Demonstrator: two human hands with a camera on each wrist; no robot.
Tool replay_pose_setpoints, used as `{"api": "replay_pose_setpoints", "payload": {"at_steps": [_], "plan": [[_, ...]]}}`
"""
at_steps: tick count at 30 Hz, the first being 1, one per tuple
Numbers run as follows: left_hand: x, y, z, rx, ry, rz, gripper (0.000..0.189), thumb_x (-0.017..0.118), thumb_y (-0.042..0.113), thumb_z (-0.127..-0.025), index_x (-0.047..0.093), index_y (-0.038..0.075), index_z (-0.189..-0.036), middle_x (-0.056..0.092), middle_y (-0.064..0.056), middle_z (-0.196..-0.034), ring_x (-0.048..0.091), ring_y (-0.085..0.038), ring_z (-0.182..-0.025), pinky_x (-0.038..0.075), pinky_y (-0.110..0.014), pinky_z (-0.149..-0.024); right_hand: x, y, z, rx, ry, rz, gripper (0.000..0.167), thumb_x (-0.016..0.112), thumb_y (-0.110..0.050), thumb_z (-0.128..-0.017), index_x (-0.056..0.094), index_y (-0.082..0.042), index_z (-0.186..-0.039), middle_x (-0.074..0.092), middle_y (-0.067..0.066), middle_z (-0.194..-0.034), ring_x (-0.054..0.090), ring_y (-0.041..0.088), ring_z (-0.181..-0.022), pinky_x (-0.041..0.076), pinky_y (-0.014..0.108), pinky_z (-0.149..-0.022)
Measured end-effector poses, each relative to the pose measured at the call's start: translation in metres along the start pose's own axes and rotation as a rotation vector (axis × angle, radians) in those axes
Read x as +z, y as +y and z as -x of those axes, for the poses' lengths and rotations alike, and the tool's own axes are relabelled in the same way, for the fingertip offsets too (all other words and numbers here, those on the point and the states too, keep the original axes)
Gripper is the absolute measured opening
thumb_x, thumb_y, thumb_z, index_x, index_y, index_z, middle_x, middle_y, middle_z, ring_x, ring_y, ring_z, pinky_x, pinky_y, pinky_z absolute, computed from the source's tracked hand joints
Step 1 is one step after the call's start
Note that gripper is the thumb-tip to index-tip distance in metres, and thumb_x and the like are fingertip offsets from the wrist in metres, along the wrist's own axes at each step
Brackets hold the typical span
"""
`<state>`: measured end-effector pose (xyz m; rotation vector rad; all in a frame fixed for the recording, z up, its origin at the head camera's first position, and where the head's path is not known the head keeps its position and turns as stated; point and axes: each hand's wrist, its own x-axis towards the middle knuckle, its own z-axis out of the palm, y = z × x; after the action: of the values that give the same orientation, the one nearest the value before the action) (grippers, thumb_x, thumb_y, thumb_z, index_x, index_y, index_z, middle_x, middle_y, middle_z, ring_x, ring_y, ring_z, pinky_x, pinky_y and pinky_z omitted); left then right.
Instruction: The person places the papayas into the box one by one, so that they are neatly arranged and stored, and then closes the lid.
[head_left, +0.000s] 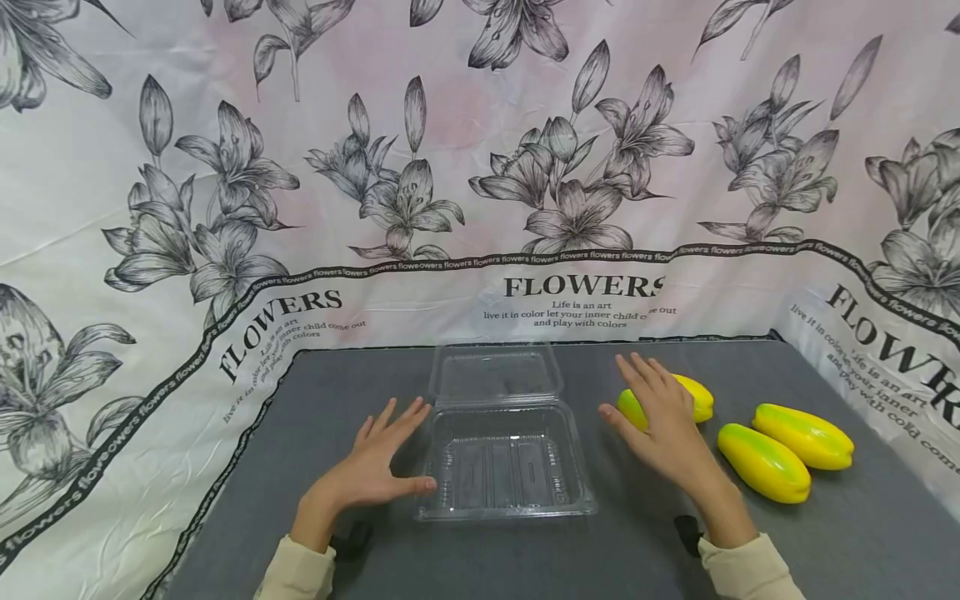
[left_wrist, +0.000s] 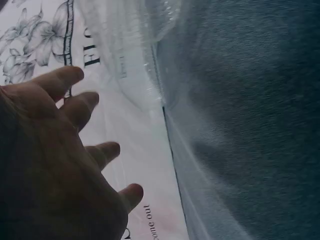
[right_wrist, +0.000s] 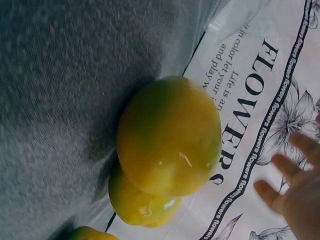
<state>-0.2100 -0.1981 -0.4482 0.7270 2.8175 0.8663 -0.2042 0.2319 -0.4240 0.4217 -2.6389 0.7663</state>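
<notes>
A clear plastic clamshell box [head_left: 502,475] sits on the table, its hinged lid [head_left: 497,375] laid back behind it. My left hand [head_left: 371,467] is at the box's left side with fingers spread, the thumb tip over the rim; whether it touches cannot be told. My right hand [head_left: 663,425] is outstretched in front of a glossy yellow-green, papaya-like fruit [head_left: 697,397] and partly hides it. Two more such fruits, a nearer one [head_left: 763,463] and a farther one [head_left: 804,436], lie to its right. In the right wrist view, a fruit [right_wrist: 170,135] appears large, apart from the fingers.
The grey tabletop [head_left: 630,542] ends at the back against a white and pink curtain [head_left: 442,308] printed with lilies and lettering. The same cloth hangs along both sides. Dark straps [head_left: 352,542] show at the wrists, below beige sleeves [head_left: 298,568].
</notes>
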Motion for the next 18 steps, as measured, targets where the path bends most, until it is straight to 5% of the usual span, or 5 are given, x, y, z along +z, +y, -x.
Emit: {"api": "replay_pose_setpoints", "payload": {"at_steps": [11,18], "plan": [[0.007,-0.002,-0.001,0.035,0.005,-0.019,0.101,0.081,0.053,-0.080,0.030,0.023,-0.162,0.023,-0.002,-0.171,0.003,-0.044,-0.159,-0.002,-0.076,-0.117,0.023,-0.006,0.008,-0.104,-0.132,-0.066,0.070,0.076,-0.042,-0.089,0.053,-0.012,-0.149,0.056,0.016,-0.149,0.042,0.047,-0.141,0.027,0.076,-0.108],[0.010,-0.003,-0.001,0.059,0.022,-0.021,0.102,0.081,0.055,-0.079,0.031,0.022,-0.162,0.026,-0.005,-0.170,0.006,-0.045,-0.158,0.001,-0.077,-0.116,0.029,-0.005,0.011,-0.157,-0.146,-0.092,0.059,0.079,-0.042,-0.088,0.066,-0.010,-0.135,0.069,0.006,-0.133,0.063,0.033,-0.122,0.048,0.060,-0.103]]}}
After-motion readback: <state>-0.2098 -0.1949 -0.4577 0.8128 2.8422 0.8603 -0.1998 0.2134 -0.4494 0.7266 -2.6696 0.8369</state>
